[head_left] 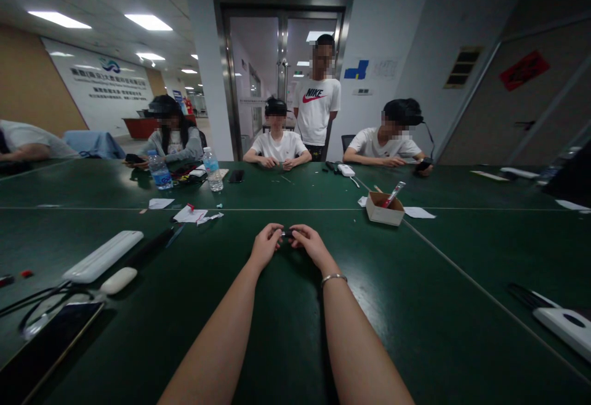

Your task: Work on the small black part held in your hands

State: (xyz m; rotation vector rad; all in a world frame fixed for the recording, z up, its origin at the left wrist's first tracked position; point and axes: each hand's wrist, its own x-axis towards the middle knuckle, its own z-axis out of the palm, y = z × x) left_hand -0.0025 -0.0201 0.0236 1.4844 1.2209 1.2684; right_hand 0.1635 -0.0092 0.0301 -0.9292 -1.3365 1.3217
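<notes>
Both my hands meet over the middle of the green table (286, 306). Between them is a small dark object (287, 233) with a light, shiny part at its left end. My left hand (266, 245) pinches that left end with closed fingers. The fingers of my right hand (310, 244) are closed round its dark right end. What exactly the object is, I cannot make out. A silver bracelet (334, 278) circles my right wrist.
A cardboard box (385, 213) and scattered paper (190, 215) lie beyond my hands. At left are a white power bank (105, 256), a white oval case (119, 281) and a phone (50, 346). Water bottles (213, 170) stand farther back. Several people are across the table.
</notes>
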